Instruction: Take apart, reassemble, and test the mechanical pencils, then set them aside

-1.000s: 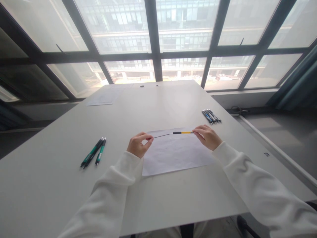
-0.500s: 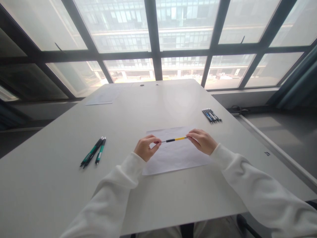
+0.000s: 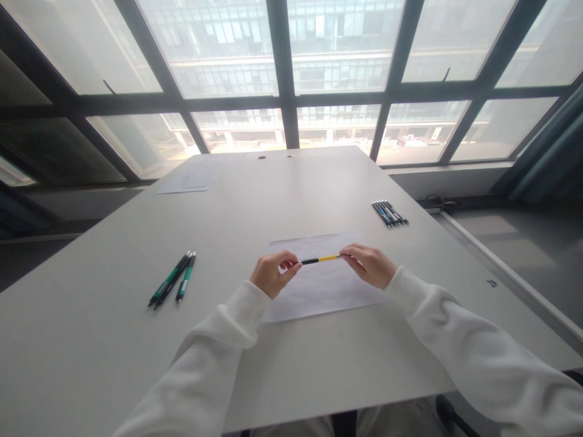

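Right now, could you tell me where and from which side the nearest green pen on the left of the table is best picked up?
Grip the green pen around its mid barrel, coming from above with fingers either side. It lies flat, slightly apart from the other green pens, so its right side is free. The left hand is nearer, but it holds the yellow-and-black pen together with the right hand.

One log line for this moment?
left hand: pinches pen end | right hand: holds yellow-black pen | above paper sheet

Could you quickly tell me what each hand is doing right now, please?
Left hand: closed, pinching the black end of the thin yellow-and-black pen.
Right hand: closed, pinching the same pen's yellow end.
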A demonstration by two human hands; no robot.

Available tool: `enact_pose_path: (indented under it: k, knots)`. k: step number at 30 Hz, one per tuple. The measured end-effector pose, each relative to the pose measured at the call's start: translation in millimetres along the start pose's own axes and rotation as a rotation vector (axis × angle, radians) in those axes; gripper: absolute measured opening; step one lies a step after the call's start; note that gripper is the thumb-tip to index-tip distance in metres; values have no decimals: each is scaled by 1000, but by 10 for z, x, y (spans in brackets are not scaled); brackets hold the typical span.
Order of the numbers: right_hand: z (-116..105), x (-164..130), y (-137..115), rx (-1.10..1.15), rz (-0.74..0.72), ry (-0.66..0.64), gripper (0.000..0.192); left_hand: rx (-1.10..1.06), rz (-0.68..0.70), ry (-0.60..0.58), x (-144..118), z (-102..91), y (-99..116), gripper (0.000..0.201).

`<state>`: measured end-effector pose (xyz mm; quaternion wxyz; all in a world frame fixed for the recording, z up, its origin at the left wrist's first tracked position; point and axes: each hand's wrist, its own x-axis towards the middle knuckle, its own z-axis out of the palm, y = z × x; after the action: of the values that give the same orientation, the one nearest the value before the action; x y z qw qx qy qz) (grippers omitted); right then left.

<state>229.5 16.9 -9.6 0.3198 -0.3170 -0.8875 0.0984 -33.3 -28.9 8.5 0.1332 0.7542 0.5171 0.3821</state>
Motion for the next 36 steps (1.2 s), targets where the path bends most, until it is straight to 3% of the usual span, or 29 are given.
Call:
enact_pose_path:
  k: [7,18,36]
  knots:
    - [44,-14,18,33,10,2,29,-172,-136,-14,0,25,1,18]
    - [-22,21,-16,-67,12,61,19,-608,-288,-15,-11,103,-66,24]
    - [31,6,-41,127,-10,51,19,-677,-358,-44,-8,135,-48,18]
